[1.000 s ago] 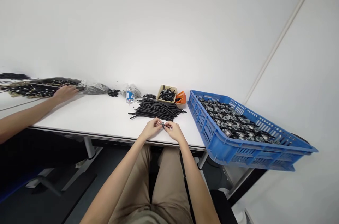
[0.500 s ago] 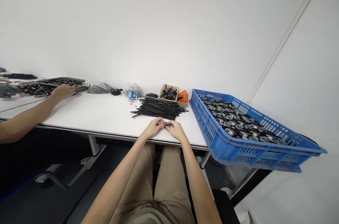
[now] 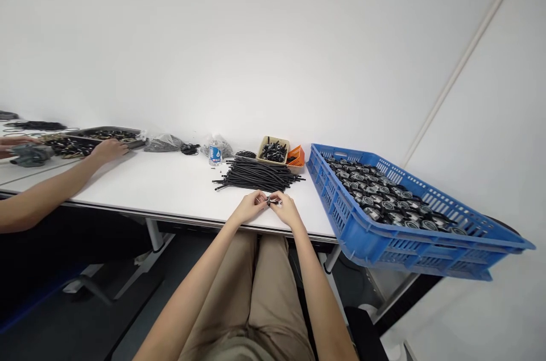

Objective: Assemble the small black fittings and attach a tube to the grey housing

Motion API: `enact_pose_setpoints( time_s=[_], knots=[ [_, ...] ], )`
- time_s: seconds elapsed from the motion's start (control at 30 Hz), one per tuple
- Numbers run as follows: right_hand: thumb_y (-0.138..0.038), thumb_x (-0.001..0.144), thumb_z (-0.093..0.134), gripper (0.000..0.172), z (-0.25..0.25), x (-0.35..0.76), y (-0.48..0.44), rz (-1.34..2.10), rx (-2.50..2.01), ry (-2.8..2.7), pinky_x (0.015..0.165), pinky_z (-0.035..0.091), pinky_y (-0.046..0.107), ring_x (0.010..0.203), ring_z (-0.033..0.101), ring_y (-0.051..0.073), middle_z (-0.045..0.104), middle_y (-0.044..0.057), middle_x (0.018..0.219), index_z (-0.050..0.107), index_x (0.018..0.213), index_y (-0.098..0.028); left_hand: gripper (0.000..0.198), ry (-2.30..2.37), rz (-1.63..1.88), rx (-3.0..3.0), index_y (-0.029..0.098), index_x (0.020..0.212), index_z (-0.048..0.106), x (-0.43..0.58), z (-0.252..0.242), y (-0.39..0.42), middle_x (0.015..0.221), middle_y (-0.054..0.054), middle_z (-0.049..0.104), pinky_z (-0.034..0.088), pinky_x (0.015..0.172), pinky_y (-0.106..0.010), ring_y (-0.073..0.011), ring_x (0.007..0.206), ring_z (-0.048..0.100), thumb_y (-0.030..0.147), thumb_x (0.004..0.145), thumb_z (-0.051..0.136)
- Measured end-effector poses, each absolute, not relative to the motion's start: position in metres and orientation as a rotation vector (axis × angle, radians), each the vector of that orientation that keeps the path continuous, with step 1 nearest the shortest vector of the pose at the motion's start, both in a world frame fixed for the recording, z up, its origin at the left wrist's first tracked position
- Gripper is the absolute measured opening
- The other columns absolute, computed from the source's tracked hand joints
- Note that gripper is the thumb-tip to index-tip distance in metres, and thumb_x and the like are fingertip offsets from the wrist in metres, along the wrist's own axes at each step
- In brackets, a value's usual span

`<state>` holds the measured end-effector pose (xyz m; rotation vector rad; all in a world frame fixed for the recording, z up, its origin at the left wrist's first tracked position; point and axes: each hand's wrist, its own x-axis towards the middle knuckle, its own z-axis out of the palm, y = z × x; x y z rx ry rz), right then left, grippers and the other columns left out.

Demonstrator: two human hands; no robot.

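Note:
My left hand (image 3: pixel 250 208) and my right hand (image 3: pixel 285 208) meet over the near edge of the white table (image 3: pixel 170 187). Both pinch one small black and silver part (image 3: pixel 271 200) between their fingertips. Just beyond my hands lies a pile of black tubes (image 3: pixel 258 175). Farther back stand a beige tub (image 3: pixel 273 151) of black fittings and a small orange basket (image 3: pixel 296 156).
A blue crate (image 3: pixel 409 222) of round black and silver parts overhangs the table's right end. A water bottle (image 3: pixel 215 153) and plastic bags (image 3: pixel 162 142) sit at the back. At the left, another person's hand (image 3: pixel 108 150) rests by dark trays (image 3: pixel 102 134) of parts.
My hands stay together on the small part with only small finger shifts. The view has drifted left, bringing more of the left table and a second hand of the other person into sight.

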<state>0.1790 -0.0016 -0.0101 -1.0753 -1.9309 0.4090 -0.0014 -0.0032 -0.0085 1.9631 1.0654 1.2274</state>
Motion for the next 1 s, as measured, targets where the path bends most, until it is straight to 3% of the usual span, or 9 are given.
enact_pose_setpoints(
  time_s=[0.27, 0.4, 0.53, 0.77, 1.0],
  knots=[
    [-0.005, 0.075, 0.057, 0.025, -0.0146, 0.1794, 0.0021, 0.395, -1.05, -1.933, 0.087, 0.048, 0.033, 0.091, 0.064, 0.019, 0.071, 0.001, 0.095, 0.064, 0.094, -0.022, 0.02, 1.046, 1.231, 1.937, 0.017, 0.087, 0.061, -0.0017, -0.0096, -0.0022, 0.082, -0.003, 0.066, 0.045, 0.067, -0.028, -0.0156, 0.069, 0.057, 0.034, 0.076, 0.062],
    [-0.005, 0.074, 0.058, 0.028, -0.014, 0.1793, 0.0018, 0.365, -1.065, -1.93, 0.088, 0.049, 0.034, 0.094, 0.063, 0.02, 0.07, 0.002, 0.099, 0.064, 0.096, -0.022, 0.018, 1.107, 1.315, 1.975, 0.017, 0.088, 0.063, -0.0019, -0.0123, 0.0022, 0.091, -0.006, 0.067, 0.047, 0.079, -0.031, -0.0196, 0.086, 0.061, 0.024, 0.071, 0.064],
    [-0.002, 0.07, 0.057, 0.035, -0.0161, 0.18, 0.0038, 0.355, -1.08, -1.929, 0.09, 0.048, 0.033, 0.095, 0.063, 0.019, 0.07, 0.002, 0.099, 0.065, 0.097, -0.022, 0.03, 1.138, 1.294, 2.033, 0.018, 0.099, 0.065, -0.003, -0.015, 0.0043, 0.103, -0.008, 0.069, 0.046, 0.088, -0.034, -0.0225, 0.098, 0.061, 0.016, 0.069, 0.062],
    [-0.002, 0.07, 0.05, 0.04, -0.0197, 0.1801, 0.007, 0.439, -1.022, -1.896, 0.082, 0.05, 0.03, 0.087, 0.064, 0.017, 0.07, 0.002, 0.095, 0.065, 0.101, -0.021, 0.046, 1.088, 1.229, 2.071, 0.018, 0.106, 0.066, -0.0045, -0.0135, 0.002, 0.11, -0.005, 0.07, 0.045, 0.097, -0.031, -0.0193, 0.104, 0.062, 0.005, 0.065, 0.052],
    [-0.014, 0.08, 0.046, 0.032, -0.014, 0.1796, 0.0045, 0.399, -0.918, -1.78, 0.073, 0.05, 0.027, 0.077, 0.064, 0.015, 0.069, 0.004, 0.099, 0.064, 0.105, -0.02, 0.043, 1.111, 1.236, 2.045, 0.016, 0.105, 0.066, -0.0028, -0.0168, 0.0046, 0.108, -0.007, 0.071, 0.048, 0.097, -0.032, -0.0198, 0.103, 0.064, 0.002, 0.066, 0.052]
  ],
)
